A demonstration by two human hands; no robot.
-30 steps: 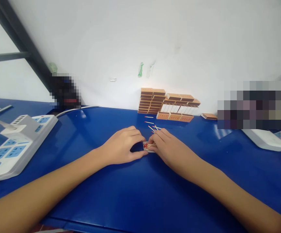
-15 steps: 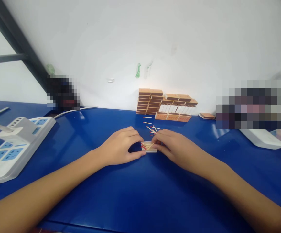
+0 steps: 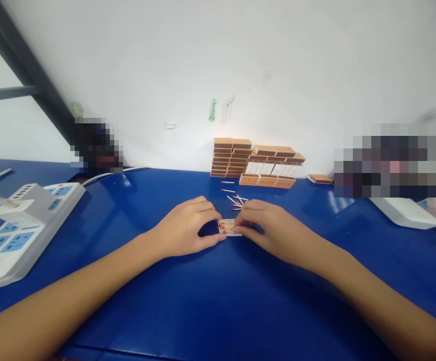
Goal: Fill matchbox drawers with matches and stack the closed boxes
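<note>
A small white matchbox tray lies on the blue table in front of me, with several red-tipped matches in it. My left hand grips the tray's left end between thumb and fingers. Over the tray's right end, my right hand has its thumb and fingers pinched on the matches; how many it holds is hidden. Just behind the tray, several loose matches lie in a small heap, partly covered by my right hand. Two more single matches lie a little farther back.
Against the wall stands a structure of stacked matchboxes, with upright matches between some boxes. One flat matchbox lies to its right. A large power strip with a plugged-in cable sits at the left. At the right is a white object.
My right hand has shifted slightly left and lower over the tray. The matches in it lie flatter and more lengthwise. My left hand keeps its hold.
</note>
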